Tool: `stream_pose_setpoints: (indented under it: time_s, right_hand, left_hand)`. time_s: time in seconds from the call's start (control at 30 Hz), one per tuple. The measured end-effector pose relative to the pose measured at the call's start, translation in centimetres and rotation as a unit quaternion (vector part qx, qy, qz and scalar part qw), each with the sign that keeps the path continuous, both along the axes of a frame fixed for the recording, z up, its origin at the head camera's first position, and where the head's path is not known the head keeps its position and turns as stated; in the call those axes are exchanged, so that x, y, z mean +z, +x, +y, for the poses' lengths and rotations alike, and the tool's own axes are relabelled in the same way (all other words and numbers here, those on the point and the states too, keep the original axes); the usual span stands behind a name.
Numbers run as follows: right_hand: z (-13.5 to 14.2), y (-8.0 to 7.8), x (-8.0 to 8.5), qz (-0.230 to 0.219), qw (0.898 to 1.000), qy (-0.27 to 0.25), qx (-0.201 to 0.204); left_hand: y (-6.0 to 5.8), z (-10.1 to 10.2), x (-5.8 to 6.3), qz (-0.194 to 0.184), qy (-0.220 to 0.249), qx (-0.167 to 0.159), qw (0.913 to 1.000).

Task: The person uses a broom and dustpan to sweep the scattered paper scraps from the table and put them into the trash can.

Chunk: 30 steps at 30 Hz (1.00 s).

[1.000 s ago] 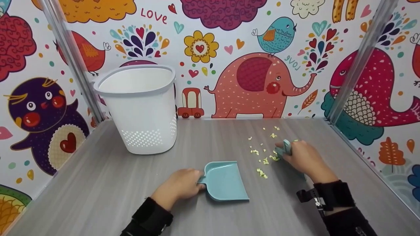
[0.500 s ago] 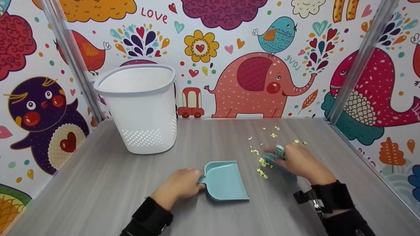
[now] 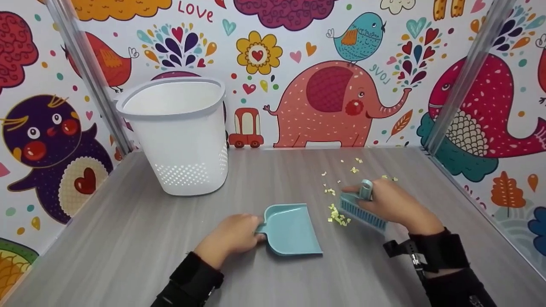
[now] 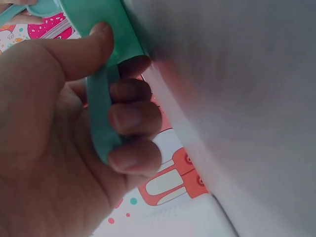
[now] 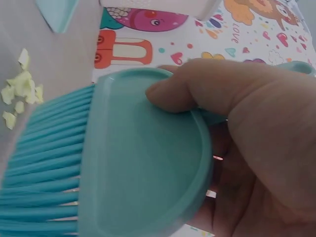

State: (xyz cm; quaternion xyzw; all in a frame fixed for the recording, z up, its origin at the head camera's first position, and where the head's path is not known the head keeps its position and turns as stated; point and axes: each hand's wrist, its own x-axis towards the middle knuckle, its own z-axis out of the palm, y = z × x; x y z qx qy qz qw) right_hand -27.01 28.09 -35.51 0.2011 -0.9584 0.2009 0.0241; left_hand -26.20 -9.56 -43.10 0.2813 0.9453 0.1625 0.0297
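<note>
A light blue dustpan (image 3: 292,230) lies on the table, its wide edge facing right. My left hand (image 3: 232,236) grips its short handle (image 4: 101,116), thumb on top and fingers curled round it. On the right, my right hand (image 3: 394,204) holds a matching brush (image 3: 362,211) by its handle, bristles (image 5: 54,163) turned down and to the left. Between brush and dustpan sits a small heap of yellow-green scraps (image 3: 338,216), apart from the dustpan's edge. Several more scraps (image 3: 354,169) are scattered behind the brush. The dustpan's visible surface bears no scraps.
A white bin (image 3: 183,145) with a grey rim and small holes stands at the back left of the grey wood-grain table (image 3: 273,179). Walls printed with cartoon animals (image 3: 324,106) enclose the back and sides. Black straps wrap both wrists.
The brush in my right hand has swept left and toward me, gathering scraps into one heap near the dustpan. The left hand and dustpan stay put; the head view has tilted slightly down.
</note>
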Motion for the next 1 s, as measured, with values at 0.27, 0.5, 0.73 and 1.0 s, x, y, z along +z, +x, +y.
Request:
stream_pose_setpoints:
  time_s: [0.27,0.5,0.73,1.0]
  right_hand:
    - [2.3,-0.4,0.4,0.042,0.997,0.020,-0.058]
    - [3.0,-1.2,-1.0,0.049,0.995,0.034,-0.086]
    - [0.9,-1.8,-2.7,0.090,0.992,0.050,-0.073]
    - [-1.6,-1.8,-4.1,0.126,0.992,0.030,-0.009]
  left_hand:
    - [-0.2,-0.1,-0.1,0.003,-0.003,-0.003,1.0000]
    - [0.0,0.1,0.0,-0.004,-0.004,-0.002,1.0000]
    - [0.0,0.1,0.0,-0.008,-0.004,0.000,1.0000]
    - [0.0,0.0,0.2,-0.011,0.002,-0.004,0.9999]
